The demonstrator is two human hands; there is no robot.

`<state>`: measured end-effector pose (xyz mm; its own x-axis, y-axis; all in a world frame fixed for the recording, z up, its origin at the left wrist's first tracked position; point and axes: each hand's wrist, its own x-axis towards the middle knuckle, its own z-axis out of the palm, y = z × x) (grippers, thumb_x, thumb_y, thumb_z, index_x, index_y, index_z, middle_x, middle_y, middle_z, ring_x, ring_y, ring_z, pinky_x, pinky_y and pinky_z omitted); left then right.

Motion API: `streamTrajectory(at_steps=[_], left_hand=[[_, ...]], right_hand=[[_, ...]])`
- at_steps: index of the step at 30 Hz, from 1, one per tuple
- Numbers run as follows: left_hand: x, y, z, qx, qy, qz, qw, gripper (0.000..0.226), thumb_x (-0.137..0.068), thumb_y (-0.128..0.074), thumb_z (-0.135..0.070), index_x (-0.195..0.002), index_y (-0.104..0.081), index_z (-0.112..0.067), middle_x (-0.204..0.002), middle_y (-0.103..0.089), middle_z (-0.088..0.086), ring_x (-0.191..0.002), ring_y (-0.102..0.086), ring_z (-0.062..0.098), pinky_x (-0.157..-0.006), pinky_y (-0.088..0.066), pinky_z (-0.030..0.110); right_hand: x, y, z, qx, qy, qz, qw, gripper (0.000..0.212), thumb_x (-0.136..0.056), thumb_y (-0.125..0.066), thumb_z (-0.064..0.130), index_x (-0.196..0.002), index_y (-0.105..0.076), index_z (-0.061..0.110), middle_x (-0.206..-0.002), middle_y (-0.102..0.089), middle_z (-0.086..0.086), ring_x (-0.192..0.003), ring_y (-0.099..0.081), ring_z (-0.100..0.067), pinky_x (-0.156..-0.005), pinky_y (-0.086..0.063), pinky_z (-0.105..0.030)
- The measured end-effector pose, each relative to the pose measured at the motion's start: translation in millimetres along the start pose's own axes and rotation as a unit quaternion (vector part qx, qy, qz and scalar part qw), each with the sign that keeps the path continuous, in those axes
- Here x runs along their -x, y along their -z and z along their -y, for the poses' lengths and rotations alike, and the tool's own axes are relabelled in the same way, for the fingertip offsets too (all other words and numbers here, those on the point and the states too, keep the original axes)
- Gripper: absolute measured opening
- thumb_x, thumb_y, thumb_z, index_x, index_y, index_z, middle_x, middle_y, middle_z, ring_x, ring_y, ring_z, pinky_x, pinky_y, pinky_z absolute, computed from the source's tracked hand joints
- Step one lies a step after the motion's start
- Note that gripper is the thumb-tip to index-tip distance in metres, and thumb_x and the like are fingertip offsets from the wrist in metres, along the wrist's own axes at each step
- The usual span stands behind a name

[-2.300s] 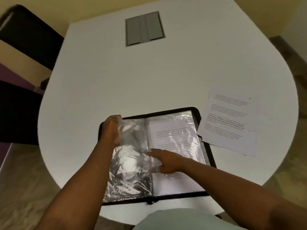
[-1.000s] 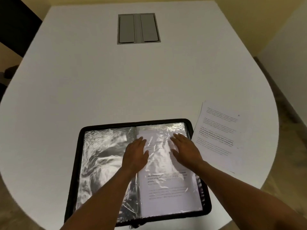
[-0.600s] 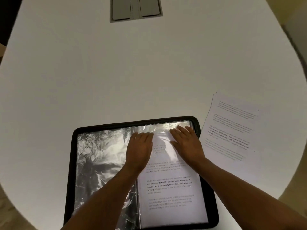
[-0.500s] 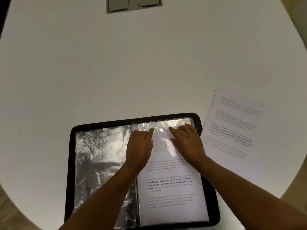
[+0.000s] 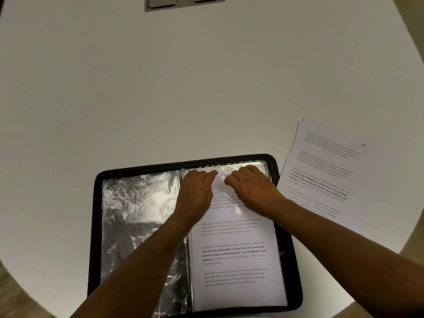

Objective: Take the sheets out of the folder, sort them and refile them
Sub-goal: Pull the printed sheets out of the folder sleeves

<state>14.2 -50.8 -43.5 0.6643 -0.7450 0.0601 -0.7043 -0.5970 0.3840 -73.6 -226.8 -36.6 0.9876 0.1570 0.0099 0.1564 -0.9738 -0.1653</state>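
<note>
Both hands at the top of the folder's right sleeve

The folder (image 5: pixel 95 226) lies open on the table (image 5: pixel 206 88). The left hand (image 5: pixel 195 193) and right hand (image 5: pixel 254 189) lie on the sleeved sheet (image 5: pixel 234 260), fingers curled at its top edge; whether they pinch it I cannot tell. Loose sheets (image 5: pixel 325 166) lie beside the folder.

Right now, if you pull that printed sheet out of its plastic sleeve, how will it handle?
The printed sheet is probably thin and floppy. The crinkled sleeve may cling, so it could snag. Both the left hand and the right hand work at the top opening.
</note>
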Motion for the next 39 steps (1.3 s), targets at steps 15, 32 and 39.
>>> streamTrajectory(at_steps=[15, 32, 39], left_hand=[[0.7, 23.5, 15.6, 0.079, 0.026, 0.086, 0.993, 0.010, -0.080, -0.056, -0.008, -0.086, -0.060, -0.015, -0.087, -0.055, -0.002, -0.085, -0.048, 0.015, -0.064, -0.045, 0.032], [-7.4, 21.0, 11.1, 0.154, 0.071, 0.087, 0.982, 0.015, -0.084, -0.054, -0.004, -0.089, -0.063, -0.015, -0.087, -0.059, -0.005, -0.082, -0.049, 0.010, -0.071, -0.043, 0.024], [-4.7, 25.3, 11.8, 0.147, 0.075, 0.106, 0.981, 0.016, -0.081, -0.053, -0.006, -0.078, -0.055, -0.021, -0.068, -0.055, -0.011, -0.068, -0.047, 0.005, -0.058, -0.034, 0.019]], right_hand=[[-53.4, 53.8, 13.6, -0.214, -0.096, 0.196, 0.952, 0.045, -0.102, -0.042, 0.039, -0.074, -0.060, 0.009, -0.066, -0.057, -0.003, -0.057, -0.050, -0.013, -0.060, -0.041, -0.030], [-92.8, 44.9, 4.3, -0.005, -0.143, 0.461, 0.876, 0.040, -0.087, -0.067, 0.021, -0.123, -0.058, 0.008, -0.080, -0.054, 0.000, -0.083, -0.056, -0.019, -0.088, -0.052, -0.034], [-85.0, 57.5, -3.0, 0.075, -0.141, 0.409, 0.898, 0.055, -0.079, -0.078, 0.037, -0.125, -0.056, 0.017, -0.096, -0.054, 0.000, -0.088, -0.053, -0.018, -0.075, -0.042, -0.034]])
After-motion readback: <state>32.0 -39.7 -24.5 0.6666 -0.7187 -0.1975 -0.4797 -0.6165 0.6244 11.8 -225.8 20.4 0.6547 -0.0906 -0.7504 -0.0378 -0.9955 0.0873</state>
